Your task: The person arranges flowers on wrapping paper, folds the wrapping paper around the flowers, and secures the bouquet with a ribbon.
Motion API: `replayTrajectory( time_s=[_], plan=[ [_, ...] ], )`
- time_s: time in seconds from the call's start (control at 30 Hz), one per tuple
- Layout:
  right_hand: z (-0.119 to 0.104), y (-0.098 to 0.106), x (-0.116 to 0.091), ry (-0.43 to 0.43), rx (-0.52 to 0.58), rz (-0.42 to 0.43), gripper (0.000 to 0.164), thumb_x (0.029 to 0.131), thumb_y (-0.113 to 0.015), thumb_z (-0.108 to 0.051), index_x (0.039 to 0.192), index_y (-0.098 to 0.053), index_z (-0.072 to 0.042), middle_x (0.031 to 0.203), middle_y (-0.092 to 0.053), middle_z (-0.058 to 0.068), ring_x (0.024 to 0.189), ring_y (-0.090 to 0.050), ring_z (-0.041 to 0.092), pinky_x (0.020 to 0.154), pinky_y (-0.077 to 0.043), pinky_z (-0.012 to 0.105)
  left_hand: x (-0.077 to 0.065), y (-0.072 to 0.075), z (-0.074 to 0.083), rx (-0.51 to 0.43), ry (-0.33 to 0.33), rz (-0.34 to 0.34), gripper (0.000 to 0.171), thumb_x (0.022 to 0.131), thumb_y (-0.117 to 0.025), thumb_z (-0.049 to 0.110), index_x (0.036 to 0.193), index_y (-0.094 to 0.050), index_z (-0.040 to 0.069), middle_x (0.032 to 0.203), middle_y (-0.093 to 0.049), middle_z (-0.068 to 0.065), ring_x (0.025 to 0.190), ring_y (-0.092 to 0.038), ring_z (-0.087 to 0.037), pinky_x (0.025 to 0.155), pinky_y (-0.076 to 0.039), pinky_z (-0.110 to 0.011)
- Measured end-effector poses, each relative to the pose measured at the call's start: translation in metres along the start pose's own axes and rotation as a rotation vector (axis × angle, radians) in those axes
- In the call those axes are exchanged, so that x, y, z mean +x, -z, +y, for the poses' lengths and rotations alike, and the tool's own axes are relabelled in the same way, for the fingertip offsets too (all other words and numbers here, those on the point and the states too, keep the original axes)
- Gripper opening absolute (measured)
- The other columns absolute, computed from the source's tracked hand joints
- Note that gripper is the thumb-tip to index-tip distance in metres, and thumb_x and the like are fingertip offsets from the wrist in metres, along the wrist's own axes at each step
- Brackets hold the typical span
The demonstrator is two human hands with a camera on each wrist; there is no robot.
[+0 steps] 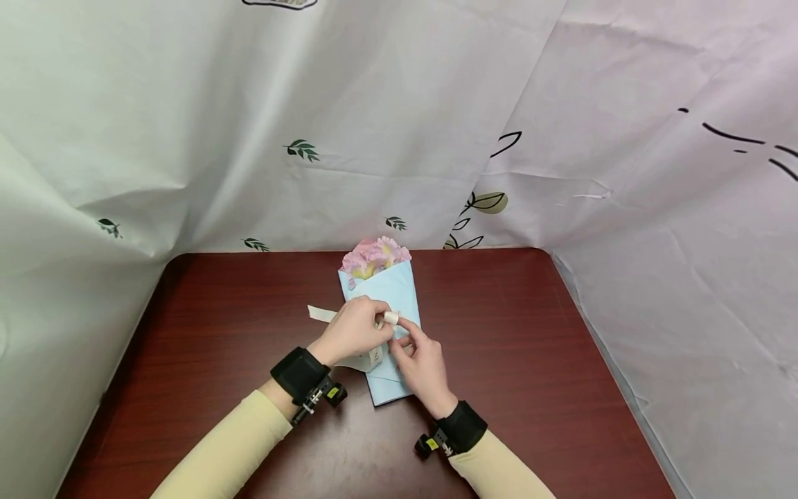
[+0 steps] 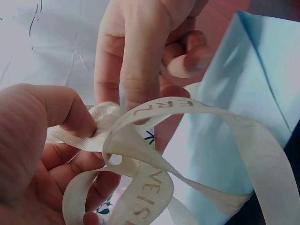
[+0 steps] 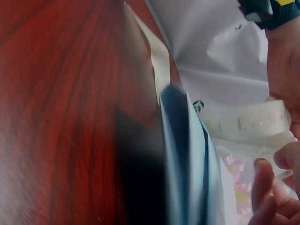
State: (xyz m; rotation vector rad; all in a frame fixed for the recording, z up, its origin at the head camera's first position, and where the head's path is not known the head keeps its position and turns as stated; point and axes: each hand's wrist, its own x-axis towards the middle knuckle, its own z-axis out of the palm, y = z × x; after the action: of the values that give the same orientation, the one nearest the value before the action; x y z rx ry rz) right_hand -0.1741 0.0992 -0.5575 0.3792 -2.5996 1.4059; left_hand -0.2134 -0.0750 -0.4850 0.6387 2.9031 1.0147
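Note:
A bouquet of pink flowers [image 1: 370, 260] in light blue wrapping paper [image 1: 395, 287] lies on the table. Over its middle, my left hand [image 1: 357, 329] pinches a cream ribbon [image 2: 150, 187] with printed lettering between thumb and fingers. The ribbon forms loose loops in front of the paper in the left wrist view, and one tail [image 1: 321, 314] sticks out to the left. My right hand [image 1: 425, 360] reaches in from the right, its index finger extended to the ribbon loop and its thumb apart from that finger. Ribbon hides that fingertip in the left wrist view.
The dark red wooden table [image 1: 511, 333] has the bouquet near its middle, flowers toward the far edge. White cloth [image 1: 386, 104] with leaf prints hangs behind and along both sides. Each wrist wears a black strap [image 1: 300, 374] with a small camera.

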Motion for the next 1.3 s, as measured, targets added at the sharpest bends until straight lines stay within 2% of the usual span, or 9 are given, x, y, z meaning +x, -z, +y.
replayTrajectory(
  time_s=[0.23,0.4,0.53,0.73,0.8,0.97,1.03,1.1,1.3],
  plan=[
    [0.001,0.011,0.007,0.057,-0.031,0.084,0.014,0.099,-0.057,-0.035,0.102,-0.069,-0.026,0.081,-0.063,-0.009,0.054,-0.046,0.0,0.05,-0.038,0.02,-0.003,0.005,-0.007,-0.034,-0.001,-0.025,0.012,0.083,-0.063,0.017,0.079,-0.066,0.028,0.061,-0.047,0.009,0.058,-0.038,-0.008,0.054,-0.031,-0.022],
    [0.001,0.025,0.008,0.116,0.1,0.054,0.014,0.1,-0.057,-0.024,0.088,-0.063,-0.021,0.089,-0.056,-0.001,0.062,-0.043,0.008,0.057,-0.036,0.023,-0.004,0.005,-0.014,-0.04,-0.001,-0.027,0.013,0.083,-0.065,0.016,0.08,-0.066,0.029,0.065,-0.053,0.011,0.052,-0.036,-0.004,0.053,-0.032,-0.02],
    [0.003,0.035,0.011,0.102,0.24,-0.013,0.019,0.1,-0.056,-0.017,0.082,-0.06,-0.013,0.104,-0.062,0.005,0.083,-0.05,0.01,0.068,-0.042,0.023,-0.005,0.004,-0.016,-0.023,0.003,-0.03,0.014,0.083,-0.064,0.016,0.082,-0.067,0.03,0.066,-0.055,0.012,0.052,-0.038,-0.004,0.051,-0.033,-0.02],
    [0.008,0.047,0.012,0.072,0.397,-0.082,0.022,0.1,-0.057,-0.015,0.079,-0.056,-0.008,0.1,-0.062,0.012,0.093,-0.056,0.014,0.077,-0.047,0.024,-0.006,0.004,-0.016,0.0,0.011,-0.005,0.016,0.083,-0.061,0.015,0.086,-0.07,0.028,0.064,-0.053,0.012,0.052,-0.037,-0.005,0.049,-0.031,-0.021],
    [0.01,0.05,0.012,0.074,0.447,-0.099,0.025,0.099,-0.058,-0.016,0.076,-0.053,-0.007,0.097,-0.062,0.012,0.091,-0.059,0.013,0.077,-0.051,0.025,-0.006,0.005,-0.015,0.0,0.011,-0.004,0.018,0.084,-0.06,0.015,0.087,-0.07,0.028,0.064,-0.053,0.012,0.051,-0.035,-0.005,0.049,-0.029,-0.021],
    [0.014,0.056,0.015,0.048,0.574,-0.168,0.026,0.099,-0.059,-0.016,0.079,-0.047,-0.003,0.066,-0.056,0.011,0.058,-0.052,0.019,0.052,-0.045,0.024,-0.007,0.005,-0.016,0.004,0.021,0.0,0.018,0.084,-0.06,0.015,0.087,-0.07,0.03,0.065,-0.055,0.013,0.049,-0.035,-0.005,0.047,-0.029,-0.022],
    [0.014,0.062,0.017,0.045,0.562,-0.195,0.021,0.098,-0.061,-0.013,0.084,-0.049,-0.003,0.059,-0.049,0.011,0.05,-0.044,0.02,0.046,-0.038,0.025,-0.007,0.005,-0.017,0.015,0.028,0.005,0.018,0.084,-0.06,0.016,0.087,-0.069,0.032,0.065,-0.054,0.013,0.048,-0.035,-0.005,0.046,-0.029,-0.022],
    [0.014,0.069,0.02,0.042,0.502,-0.224,0.018,0.095,-0.065,-0.015,0.093,-0.052,-0.003,0.06,-0.048,0.01,0.051,-0.046,0.017,0.046,-0.041,0.025,-0.008,0.006,-0.017,0.026,0.036,0.01,0.019,0.085,-0.059,0.016,0.087,-0.069,0.032,0.065,-0.054,0.013,0.047,-0.035,-0.006,0.045,-0.028,-0.023],
    [0.015,0.097,0.032,0.081,0.083,-0.306,0.039,0.084,-0.077,-0.039,0.117,-0.065,-0.023,0.089,-0.07,-0.006,0.065,-0.059,0.007,0.057,-0.05,0.024,-0.009,0.008,-0.018,0.046,0.036,0.02,0.02,0.086,-0.059,0.016,0.089,-0.07,0.032,0.068,-0.056,0.014,0.043,-0.031,-0.005,0.043,-0.026,-0.023]
  ],
)
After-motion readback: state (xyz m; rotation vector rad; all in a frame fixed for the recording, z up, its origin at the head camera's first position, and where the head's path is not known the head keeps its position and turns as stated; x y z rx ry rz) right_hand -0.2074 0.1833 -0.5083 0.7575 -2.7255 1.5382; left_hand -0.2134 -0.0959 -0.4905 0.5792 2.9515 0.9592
